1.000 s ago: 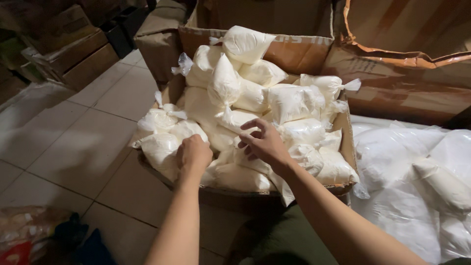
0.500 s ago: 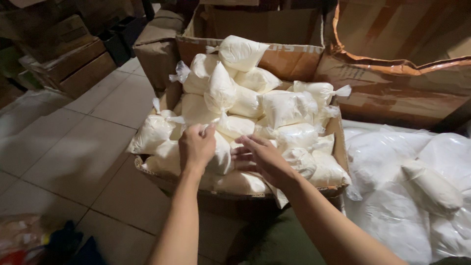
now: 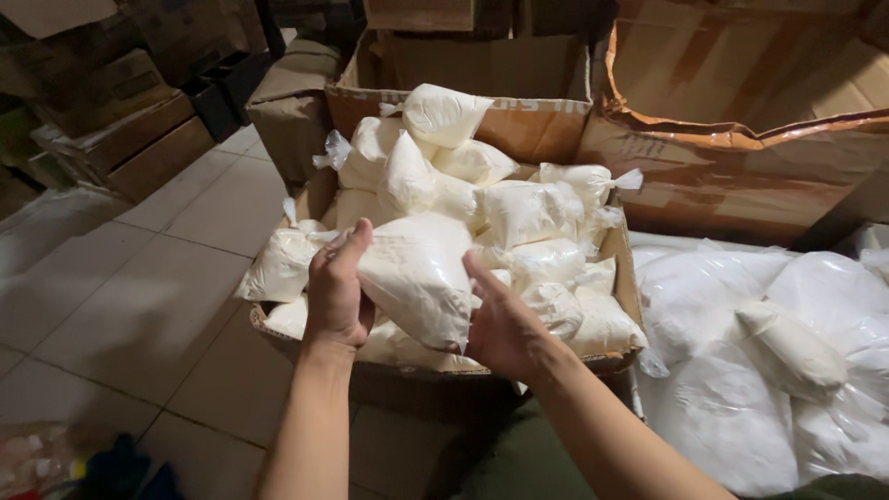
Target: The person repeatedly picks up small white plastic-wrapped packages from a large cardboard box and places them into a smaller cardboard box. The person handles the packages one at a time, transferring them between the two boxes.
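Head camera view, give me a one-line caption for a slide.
Both hands, left and right, lift a white powder bag from a heaped cardboard box.

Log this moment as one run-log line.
left hand: grips powder bag | right hand: cradles same bag | bag: lifted above cardboard box heaped with similar bags | large white sacks: beside box
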